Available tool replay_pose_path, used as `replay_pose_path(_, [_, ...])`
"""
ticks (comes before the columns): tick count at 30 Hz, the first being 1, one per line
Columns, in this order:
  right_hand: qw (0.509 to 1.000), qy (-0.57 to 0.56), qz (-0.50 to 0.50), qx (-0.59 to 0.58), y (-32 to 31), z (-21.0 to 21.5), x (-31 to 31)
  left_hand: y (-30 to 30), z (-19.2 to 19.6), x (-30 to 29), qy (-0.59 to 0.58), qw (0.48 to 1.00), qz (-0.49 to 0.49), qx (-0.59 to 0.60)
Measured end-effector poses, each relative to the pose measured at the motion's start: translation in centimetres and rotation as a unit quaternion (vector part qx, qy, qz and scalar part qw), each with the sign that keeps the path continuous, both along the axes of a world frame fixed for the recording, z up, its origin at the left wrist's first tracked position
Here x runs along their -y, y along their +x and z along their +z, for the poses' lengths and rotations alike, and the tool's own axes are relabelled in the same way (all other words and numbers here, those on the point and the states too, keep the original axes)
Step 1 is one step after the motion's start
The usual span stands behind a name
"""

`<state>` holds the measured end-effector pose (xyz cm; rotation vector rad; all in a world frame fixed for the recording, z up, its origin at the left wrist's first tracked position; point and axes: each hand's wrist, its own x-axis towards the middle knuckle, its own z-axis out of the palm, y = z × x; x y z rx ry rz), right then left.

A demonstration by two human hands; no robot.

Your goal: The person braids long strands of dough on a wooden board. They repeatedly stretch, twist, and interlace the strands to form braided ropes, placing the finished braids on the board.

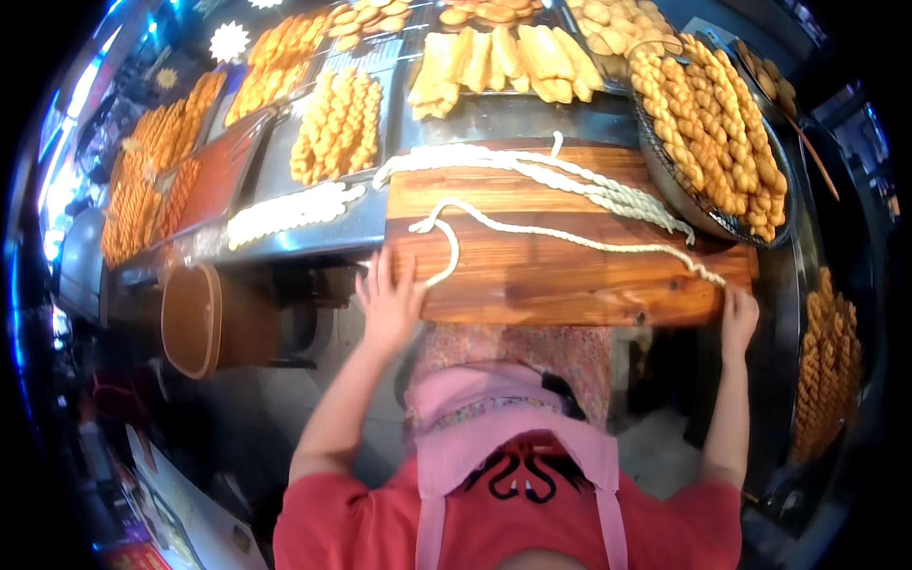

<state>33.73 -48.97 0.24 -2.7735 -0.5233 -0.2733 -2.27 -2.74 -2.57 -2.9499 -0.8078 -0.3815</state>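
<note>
A dough rope lies across the board, one end pinched in the closed right hand, the other near the thumb of the left hand, fingers spread.

Light falls brightest on the middle of the scene, where the wooden board shows warm and evenly lit, with a soft sheen. Glaring white and blue streaks burn along the far left edge. The raw dough twists at left look washed out, nearly white, and the steel counter reflects cold light. Shadow dims the floor on the near side and the fried twists at right. Fine detail is soft; the fisheye bends straight edges, and black fills the corners.
</note>
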Motion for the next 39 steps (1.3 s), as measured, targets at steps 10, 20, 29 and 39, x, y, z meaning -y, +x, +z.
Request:
replay_pose_path(10, [0.991,-0.124,0.044,0.024,-5.2,-4.4,-2.0,5.6,-1.8,-5.9,-0.098,0.992,0.072,0.036])
replay_pose_path(20, [0.95,0.295,-0.014,-0.098,-1.1,-0.9,0.9,1.0,1.5,-9.7,-0.449,0.826,0.105,0.324])
replay_pose_path(29, [0.932,0.323,0.16,0.025,-3.3,-2.4,-14.5,-10.1,8.9,-10.5,-0.356,0.923,0.146,-0.02])
replay_pose_path(39, [0.905,0.012,0.424,0.006,-13.8,-1.1,-18.1,-11.0,12.6,-14.9,-0.191,0.958,0.162,-0.138])
